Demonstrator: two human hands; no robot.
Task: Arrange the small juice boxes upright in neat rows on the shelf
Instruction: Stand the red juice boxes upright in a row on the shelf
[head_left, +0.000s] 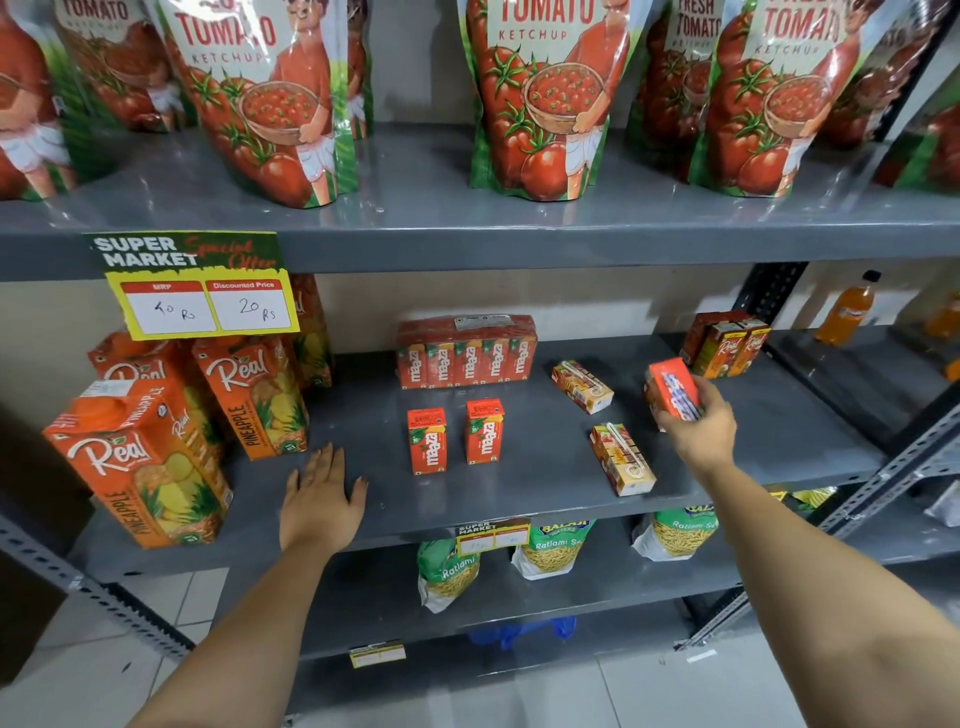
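Observation:
On the grey middle shelf (519, 499) two small red Maaza juice boxes (427, 440) (484, 431) stand upright side by side. Behind them sits a wrapped pack of Maaza boxes (466, 353). Two small juice boxes lie flat on the shelf, one further back (582, 387), one nearer the front edge (622, 460). My right hand (698, 426) grips another small red juice box (674, 387), tilted, just above the shelf on the right. My left hand (323, 499) rests flat on the shelf, palm down, fingers spread.
Large Real pineapple cartons (140, 462) stand at the left under a price sign (202, 306). Small Real boxes (727, 349) stand at the back right. Ketchup pouches (540, 98) fill the shelf above. Snack bags (558, 545) lie on the shelf below.

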